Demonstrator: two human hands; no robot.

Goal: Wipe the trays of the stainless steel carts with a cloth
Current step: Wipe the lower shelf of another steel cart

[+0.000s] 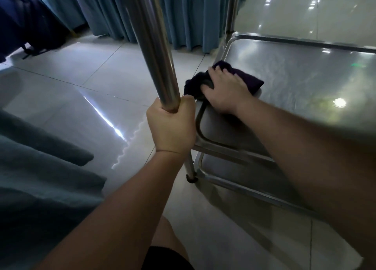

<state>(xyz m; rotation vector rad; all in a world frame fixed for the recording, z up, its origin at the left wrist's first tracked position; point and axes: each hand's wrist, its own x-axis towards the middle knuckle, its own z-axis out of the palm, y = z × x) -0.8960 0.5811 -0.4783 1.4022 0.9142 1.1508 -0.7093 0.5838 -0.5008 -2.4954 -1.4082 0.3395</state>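
Your left grip (171,125) is wrapped tight round the cart's upright steel post (154,52), fingers curled all the way about the tube near its lower visible end, thumb on the near side. Your right grip (221,90) lies flat, fingers spread and fairly straight, pressing down on the cloth (249,79) rather than clutching it; thumb sits toward the tray's left edge.

The cloth is dark, purple-black, crumpled and bunched at its left end where it hangs over the tray rim, flatter at its right end past your fingertips. It sits on the near-left part of the tray (305,76), touching the surface.

The tray is stainless steel, dull-shiny with a hazy, streaked sheen and bright light spots reflected on it; it has a raised rounded rim and curved corners. A lower tray (230,174) of the same cart shows beneath, near the cart's foot.

Beyond: pale glossy floor tiles (67,70) with a bright streak of reflected light, blue-grey curtain (183,15) hanging behind the post, a dark bag (38,29) far left, grey-green fabric at lower left, your bare knee at the bottom edge
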